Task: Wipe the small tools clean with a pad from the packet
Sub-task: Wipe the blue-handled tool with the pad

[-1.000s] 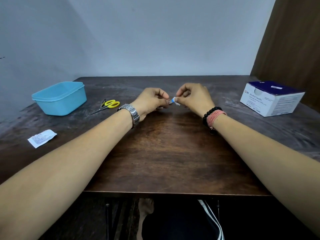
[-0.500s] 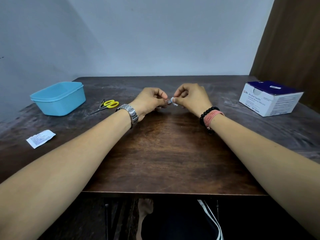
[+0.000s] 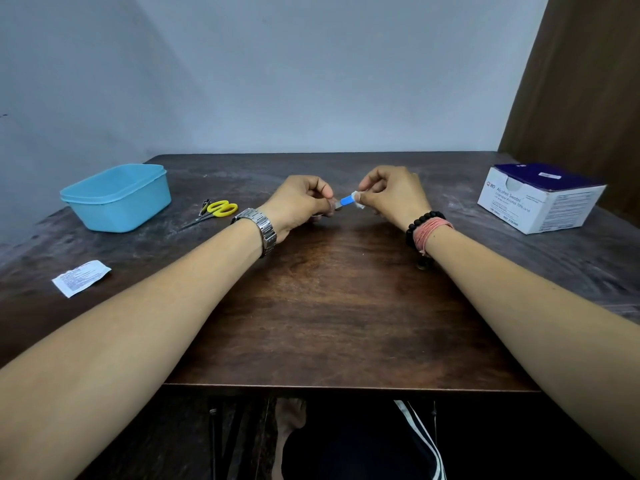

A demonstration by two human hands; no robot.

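Observation:
Above the middle of the dark wooden table [image 3: 329,306], my left hand [image 3: 298,206] grips one end of a small tool with a blue part [image 3: 345,201]. My right hand [image 3: 394,195] pinches a white pad [image 3: 357,199] around the tool's other end. Most of the tool is hidden in my fingers. Small scissors with yellow handles [image 3: 218,209] lie on the table to the left of my left hand. A torn white packet [image 3: 81,278] lies flat near the left edge.
A light blue plastic tub [image 3: 117,197] stands at the back left. A white and dark blue box of alcohol swabs [image 3: 540,199] sits at the back right. Grey walls close off the back and left; a brown panel stands at the right.
My hands have drawn slightly apart, so the blue part of the tool now shows between them. The pad has slid toward the right end of the tool.

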